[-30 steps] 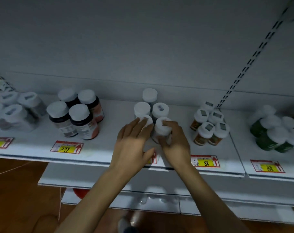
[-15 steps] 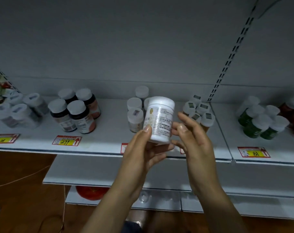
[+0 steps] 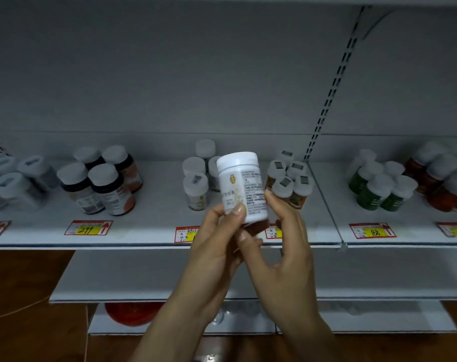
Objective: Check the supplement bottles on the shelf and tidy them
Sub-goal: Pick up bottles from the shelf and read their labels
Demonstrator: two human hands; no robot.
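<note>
At centre frame, my left hand (image 3: pixel 217 244) grips the white bottle (image 3: pixel 241 186): thumb flat on the label, fingers curled round the lower half. My right hand (image 3: pixel 285 246) pinches it too, with a fingertip on the label's right edge and the thumb at the base. Bottle is near upright, cap up, held off the shelf (image 3: pixel 157 231), in front of its edge. Behind it: clear bottles (image 3: pixel 196 189) just left, orange-labelled bottles (image 3: pixel 290 184) just right. Dark bottles (image 3: pixel 102 184) sit mid-left, green bottles (image 3: pixel 379 189) mid-right. Price tags (image 3: pixel 89 227) line the lip.
</note>
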